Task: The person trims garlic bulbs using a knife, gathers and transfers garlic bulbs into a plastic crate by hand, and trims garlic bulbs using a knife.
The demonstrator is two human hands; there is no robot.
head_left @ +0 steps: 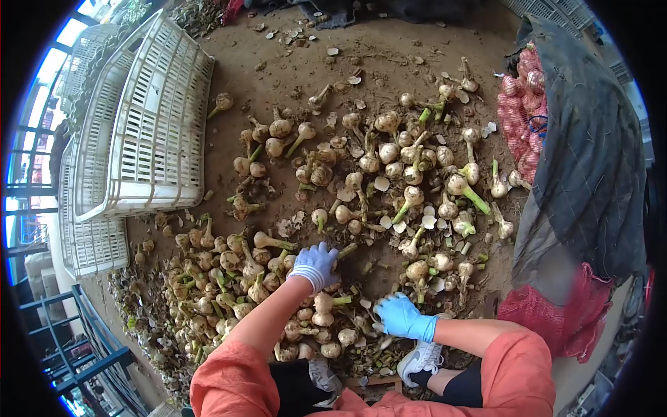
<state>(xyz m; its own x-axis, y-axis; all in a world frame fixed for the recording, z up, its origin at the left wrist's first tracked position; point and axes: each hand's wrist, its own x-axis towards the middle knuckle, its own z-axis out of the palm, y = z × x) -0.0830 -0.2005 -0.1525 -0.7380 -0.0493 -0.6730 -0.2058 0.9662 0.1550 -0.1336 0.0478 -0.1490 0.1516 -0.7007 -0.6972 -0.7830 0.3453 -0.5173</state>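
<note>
My left hand (316, 265), in a pale lavender knitted glove, is closed over the right edge of a heap of garlic bulbs (229, 260). A garlic stem (347, 250) pokes out beside its fingertips; the bulb under the palm is hidden. To the right and nearer my body, my right hand (404, 317) wears a light blue glove. Its fingers curl down toward the cut stems and peel on the ground, and what they hold is hidden. A garlic bulb with a short green stem (324, 303) lies just below my left hand.
Loose garlic (413, 194) with stems and peel covers the dirt floor ahead. White plastic crates (156, 118) stand at left. At right are red net bags of garlic (521, 111), a dark cloth (590, 146) and a red mesh sack (563, 313). My shoes (420, 359) flank cut stems.
</note>
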